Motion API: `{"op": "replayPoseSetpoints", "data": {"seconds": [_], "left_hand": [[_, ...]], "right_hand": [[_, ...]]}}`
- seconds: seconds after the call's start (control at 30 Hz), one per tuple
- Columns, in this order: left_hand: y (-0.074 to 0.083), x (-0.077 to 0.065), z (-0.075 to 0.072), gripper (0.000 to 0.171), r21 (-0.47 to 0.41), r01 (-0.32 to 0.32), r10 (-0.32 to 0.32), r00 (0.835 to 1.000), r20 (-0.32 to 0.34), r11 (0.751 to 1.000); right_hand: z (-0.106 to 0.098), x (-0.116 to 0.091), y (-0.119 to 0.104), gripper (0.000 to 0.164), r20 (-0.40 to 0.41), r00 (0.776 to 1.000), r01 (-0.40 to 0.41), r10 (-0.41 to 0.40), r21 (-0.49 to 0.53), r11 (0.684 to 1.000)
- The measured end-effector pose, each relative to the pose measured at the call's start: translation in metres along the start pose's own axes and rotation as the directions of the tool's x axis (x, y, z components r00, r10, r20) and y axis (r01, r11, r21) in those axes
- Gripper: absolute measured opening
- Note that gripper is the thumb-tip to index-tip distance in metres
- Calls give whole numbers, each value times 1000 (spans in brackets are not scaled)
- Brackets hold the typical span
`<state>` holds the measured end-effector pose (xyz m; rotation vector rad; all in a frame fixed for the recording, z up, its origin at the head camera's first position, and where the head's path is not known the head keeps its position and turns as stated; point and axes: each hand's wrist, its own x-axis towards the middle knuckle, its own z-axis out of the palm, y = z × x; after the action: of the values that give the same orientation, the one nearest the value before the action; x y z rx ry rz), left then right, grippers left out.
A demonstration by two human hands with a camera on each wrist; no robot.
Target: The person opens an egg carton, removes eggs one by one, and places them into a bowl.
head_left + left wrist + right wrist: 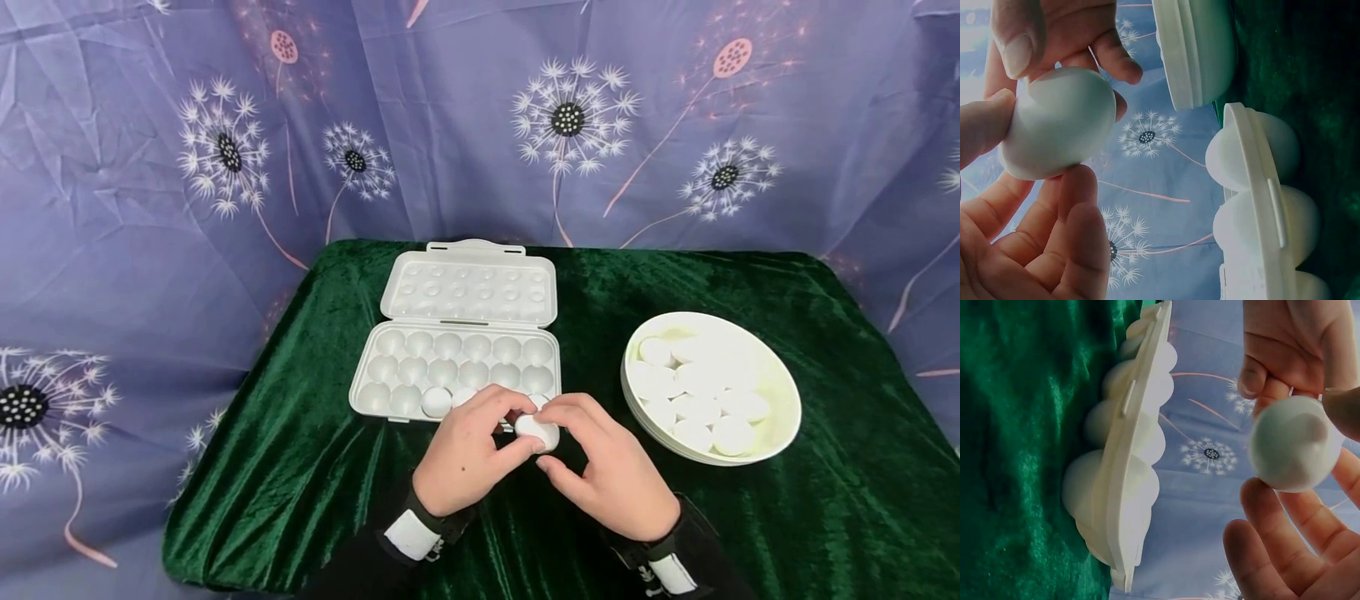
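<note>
A white egg [537, 432] is held between both hands, in front of the carton's near right corner. My left hand [468, 454] pinches it from the left with thumb and fingers. On the other side my right hand [611, 475] has curled fingers on the egg, its thumb close below. Both wrist views show the egg [1060, 125] large, with fingers around it. Behind the hands lies the opened white egg carton [362, 379]. Its front row holds an egg [437, 402] and others partly covered by the hands; the back two rows show bare hollows.
To the right stands a white bowl [787, 417] with several white eggs [701, 379] inside. The carton's lid [472, 287] lies folded back toward the far edge. A green velvet cloth [300, 467] covers the table, and a patterned blue curtain [465, 167] hangs behind.
</note>
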<state>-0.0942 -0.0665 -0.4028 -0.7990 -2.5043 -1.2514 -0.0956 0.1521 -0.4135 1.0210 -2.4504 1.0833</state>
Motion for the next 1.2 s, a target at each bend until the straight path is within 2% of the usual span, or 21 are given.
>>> {"op": "replayPoseSetpoints", "data": {"seconds": [0.3,0.5,0.6,0.7,0.8,0.9,1.07,1.2], "left_hand": [[-3,-3,1,27,-8,-43,43,999,-31,999],[-3,-3,0,25,-1,-34,34,999,-22,999],[-4,-2,-3,26,34,-3,4,999,-32,999],[-10,-2,-11,27,97,31,-24,997,-69,995],[-20,-3,-19,27,172,65,-46,993,-113,983],[-32,-5,-27,27,241,127,-93,985,-147,962],[-50,-13,-40,26,290,252,-199,959,-202,923],[-61,-19,-50,25,320,313,-243,940,-240,894]], "right_hand": [[5,2,-1,41,21,999,-27,26,19,999],[3,1,0,40,12,1000,-28,28,3,1000],[-1,0,3,42,8,999,-33,33,-17,999],[-7,-2,8,43,-11,999,-41,41,-27,999],[-17,-4,15,45,-47,997,-60,60,-19,998],[-29,-9,24,46,-105,989,-104,100,-37,994],[-51,-21,41,48,-222,955,-230,196,-139,963],[-65,-29,54,50,-304,926,-292,226,-193,937]]}}
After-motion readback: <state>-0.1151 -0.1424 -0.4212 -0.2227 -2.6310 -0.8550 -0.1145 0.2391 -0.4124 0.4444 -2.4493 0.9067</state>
